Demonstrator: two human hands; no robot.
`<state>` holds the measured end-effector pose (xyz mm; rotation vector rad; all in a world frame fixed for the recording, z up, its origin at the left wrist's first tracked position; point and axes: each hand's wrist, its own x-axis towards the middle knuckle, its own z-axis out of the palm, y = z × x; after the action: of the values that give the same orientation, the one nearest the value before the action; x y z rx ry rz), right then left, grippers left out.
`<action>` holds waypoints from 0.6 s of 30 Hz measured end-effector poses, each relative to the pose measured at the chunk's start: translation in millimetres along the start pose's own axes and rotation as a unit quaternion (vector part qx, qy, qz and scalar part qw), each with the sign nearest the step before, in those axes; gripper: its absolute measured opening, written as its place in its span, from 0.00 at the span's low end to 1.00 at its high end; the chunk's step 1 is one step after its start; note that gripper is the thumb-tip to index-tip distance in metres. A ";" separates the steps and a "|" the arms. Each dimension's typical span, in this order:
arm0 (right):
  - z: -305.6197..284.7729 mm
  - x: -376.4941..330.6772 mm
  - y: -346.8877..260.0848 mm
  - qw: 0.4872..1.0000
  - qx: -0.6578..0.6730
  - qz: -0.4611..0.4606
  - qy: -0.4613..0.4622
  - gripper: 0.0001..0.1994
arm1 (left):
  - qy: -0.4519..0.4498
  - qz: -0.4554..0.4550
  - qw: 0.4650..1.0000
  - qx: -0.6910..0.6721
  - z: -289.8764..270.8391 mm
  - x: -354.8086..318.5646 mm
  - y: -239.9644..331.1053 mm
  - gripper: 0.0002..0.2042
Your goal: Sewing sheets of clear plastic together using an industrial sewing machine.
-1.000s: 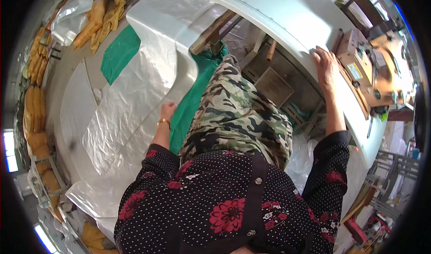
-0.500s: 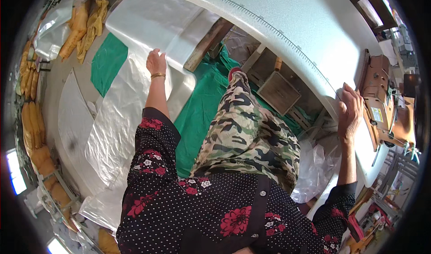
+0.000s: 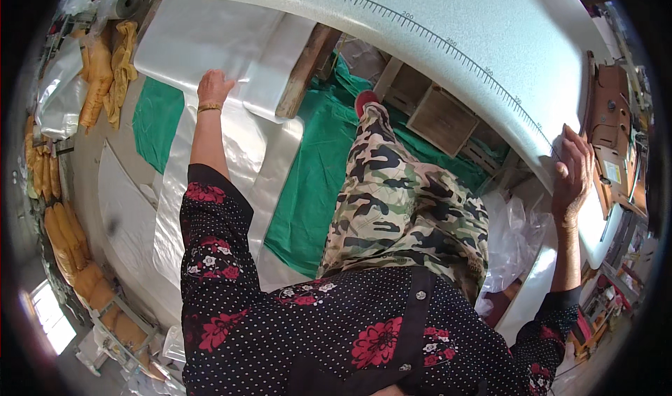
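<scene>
My left hand (image 3: 215,89) is at the near edge of a clear plastic sheet (image 3: 203,36), its fingers bent down onto the edge and the thumb out to the right. The sheet lies smooth beyond the hand, with more crinkled film (image 3: 189,179) hanging below. My right hand (image 3: 574,179) rests at the right front edge of a pale worktable (image 3: 483,25), fingers stretched out and holding nothing. A ruler scale (image 3: 420,24) curves along that table's front edge. Beside the right hand stands a brown sealing machine (image 3: 609,116).
Green sheeting (image 3: 308,179) lies below, beside my camouflage-covered legs (image 3: 399,214). A wooden drawer (image 3: 444,119) sits under the table, and a dark wooden beam (image 3: 308,67) stands beside the plastic. Crumpled clear film (image 3: 514,235) is at the right. Yellow-brown bundles (image 3: 70,235) line the left.
The view has shifted, so the table's ruler edge and right hand appear farther right. My left hand is still at the sheet's edge, its fingers more folded down; the right hand stays on the table edge.
</scene>
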<state>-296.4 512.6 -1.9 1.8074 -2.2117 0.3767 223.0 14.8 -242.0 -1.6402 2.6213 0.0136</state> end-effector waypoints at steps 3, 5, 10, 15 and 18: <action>-0.7 -0.1 1.4 1.000 -0.008 0.004 -0.005 0.25 | -0.005 0.017 0.998 0.060 5.7 1.7 0.3 0.09; -1.6 -1.5 2.7 1.000 -0.017 -0.001 -0.004 0.26 | 0.059 0.034 0.996 0.058 10.6 -2.3 0.3 0.06; -1.5 -5.6 7.3 0.999 -0.040 0.004 -0.013 0.28 | 0.081 0.019 0.994 0.069 13.9 -4.2 0.7 0.06; -1.0 -6.6 10.2 0.999 -0.047 -0.014 -0.016 0.27 | 0.101 0.021 0.994 -0.032 4.3 8.0 6.5 0.21; -1.6 -5.9 10.7 0.998 -0.050 -0.024 -0.008 0.25 | 0.035 -0.016 0.999 -0.011 -2.2 15.3 12.2 0.25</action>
<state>-305.8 520.7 -3.0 1.8135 -2.1526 0.2390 205.3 6.3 -240.7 -1.7197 2.6555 -0.0161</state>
